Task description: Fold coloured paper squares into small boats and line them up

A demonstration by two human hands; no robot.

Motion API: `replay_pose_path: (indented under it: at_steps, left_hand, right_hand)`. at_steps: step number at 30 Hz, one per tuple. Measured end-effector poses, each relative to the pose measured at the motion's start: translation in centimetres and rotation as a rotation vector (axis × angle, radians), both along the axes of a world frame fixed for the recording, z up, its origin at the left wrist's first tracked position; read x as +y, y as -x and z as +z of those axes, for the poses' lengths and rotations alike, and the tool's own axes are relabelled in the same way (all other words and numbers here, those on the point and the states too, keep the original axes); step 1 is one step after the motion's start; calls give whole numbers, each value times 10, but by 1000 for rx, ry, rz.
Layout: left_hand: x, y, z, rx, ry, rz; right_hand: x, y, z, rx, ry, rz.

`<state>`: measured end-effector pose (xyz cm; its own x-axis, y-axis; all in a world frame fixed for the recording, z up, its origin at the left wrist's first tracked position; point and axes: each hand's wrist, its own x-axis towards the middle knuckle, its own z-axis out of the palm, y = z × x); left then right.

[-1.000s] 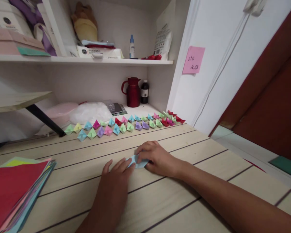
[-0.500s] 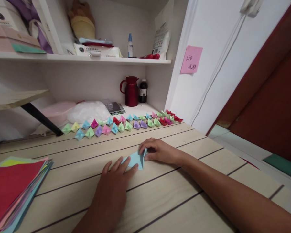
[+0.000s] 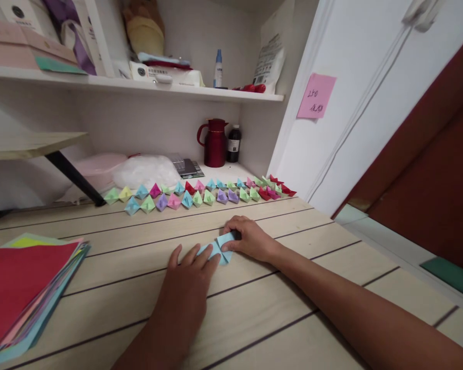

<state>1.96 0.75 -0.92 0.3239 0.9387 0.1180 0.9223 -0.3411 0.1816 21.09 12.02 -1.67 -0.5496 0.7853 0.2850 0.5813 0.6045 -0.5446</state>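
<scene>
From the head camera, with the blue paper (image 3: pixel 218 248) as the hub of the clock and twelve straight up: it lies on the pale, dark-lined worktop (image 3: pixel 278 308), right between the two hands, folded, and a crease splits its right end into two flaps. In from eight o'clock comes the left hand (image 3: pixel 187 285), grip loose and fingers spread, fingertips down on the near left part of the sheet, pressing rather than pinching. Over at about three, the right hand (image 3: pixel 254 240) has the tighter grip: fingers curled, thumb laid over the flap, the right end of the paper caught between them. Its far corner is hidden by the fingers.

And what a line-up from ten round to two! Small paper boats (image 3: pixel 196 199) in two rows, green, blue, purple, pink and red, along the worktop's far edge. Toward nine sits a stack of coloured sheets (image 3: pixel 27 288), red on top. Up at twelve stands a red jug (image 3: pixel 215 146), a dark bottle (image 3: pixel 234 144) just beside it, and between one and two a pink note (image 3: pixel 316 96) on the wall.
</scene>
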Motion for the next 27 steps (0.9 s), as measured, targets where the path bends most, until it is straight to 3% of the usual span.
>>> replay_pose_path:
  at_steps: [8,14,17,22,27]
  left_hand:
    - [-2,-4,4,77,34,-4]
    - [-1,-3,6,73,59,-21]
    - [1,-3,6,75,57,-23]
    - [2,-4,7,98,49,-29]
    - [1,-4,8,85,41,-39]
  right_hand:
    - [0,-3,-4,40,-6,-10]
    - [10,-15,-1,262,-105,-272]
    - [3,-15,9,306,-137,-213]
    - [-8,-8,12,26,-96,97]
    - [0,-8,2,-97,-62,-78]
